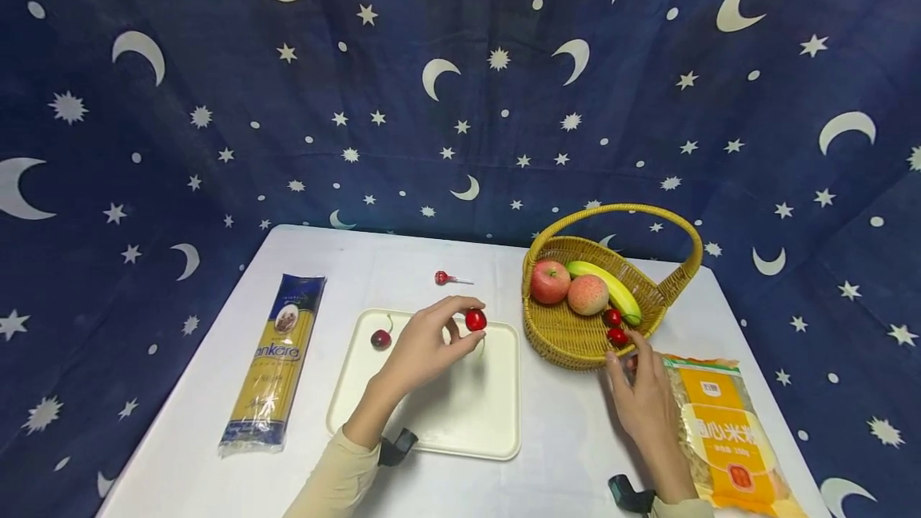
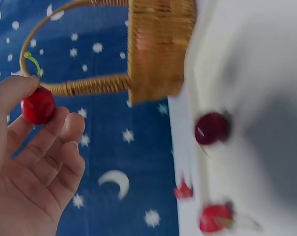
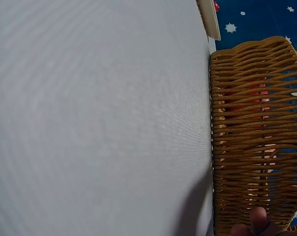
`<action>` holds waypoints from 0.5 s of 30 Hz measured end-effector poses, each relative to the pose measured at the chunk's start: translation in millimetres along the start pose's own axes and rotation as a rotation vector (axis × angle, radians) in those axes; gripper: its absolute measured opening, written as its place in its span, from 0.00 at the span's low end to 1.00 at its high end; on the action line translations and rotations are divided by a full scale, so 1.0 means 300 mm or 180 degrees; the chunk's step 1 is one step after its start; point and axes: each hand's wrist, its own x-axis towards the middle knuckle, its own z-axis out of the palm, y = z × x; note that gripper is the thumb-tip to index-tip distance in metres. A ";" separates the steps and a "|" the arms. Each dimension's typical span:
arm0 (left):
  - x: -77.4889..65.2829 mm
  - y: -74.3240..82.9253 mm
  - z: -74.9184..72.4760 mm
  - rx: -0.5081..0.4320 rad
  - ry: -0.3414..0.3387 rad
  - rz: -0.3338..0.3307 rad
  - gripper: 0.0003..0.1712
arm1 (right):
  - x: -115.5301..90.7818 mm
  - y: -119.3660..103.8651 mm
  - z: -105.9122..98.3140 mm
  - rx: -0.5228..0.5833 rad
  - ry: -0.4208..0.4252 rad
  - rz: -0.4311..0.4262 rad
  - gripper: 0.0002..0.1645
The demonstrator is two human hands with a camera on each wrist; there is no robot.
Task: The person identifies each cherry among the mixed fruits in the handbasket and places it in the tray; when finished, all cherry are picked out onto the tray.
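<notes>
My left hand (image 1: 424,346) pinches a red cherry (image 1: 476,320) between thumb and fingertips above a cream tray (image 1: 460,434). Its green stem (image 2: 34,63) shows in the left wrist view. On the tray lies one cherry (image 1: 380,339) at the far left; another dark cherry (image 2: 212,128) appears in the left wrist view, hidden by the hand from above. My right hand (image 1: 643,394) is at the front right rim of a wicker basket (image 1: 564,354), fingers loosely bent close to two cherries (image 1: 616,336). A dark red patch shows between thumb and fingers; what it is stays unclear.
A red apple (image 1: 550,282), a peach (image 1: 588,295) and a banana (image 1: 608,286) lie in the basket. A lollipop (image 1: 442,278) is behind the tray. A pasta packet (image 1: 277,358) lies left, a yellow food packet (image 1: 727,430) right, partly beside the right hand.
</notes>
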 end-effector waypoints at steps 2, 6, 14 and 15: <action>-0.047 -0.026 -0.021 0.0057 0.0079 -0.0098 0.22 | 0.000 0.000 -0.002 0.0004 0.0001 0.0009 0.38; -0.131 -0.071 -0.060 0.0242 0.0205 -0.0340 0.22 | 0.002 -0.001 -0.004 0.0030 0.0009 0.0017 0.38; -0.273 -0.153 -0.122 0.0539 0.0241 -0.0774 0.25 | 0.000 0.001 0.005 0.0039 0.0081 -0.0087 0.37; -0.288 -0.163 -0.130 0.0591 0.0240 -0.0818 0.25 | 0.000 0.001 0.006 0.0045 0.0097 -0.0108 0.37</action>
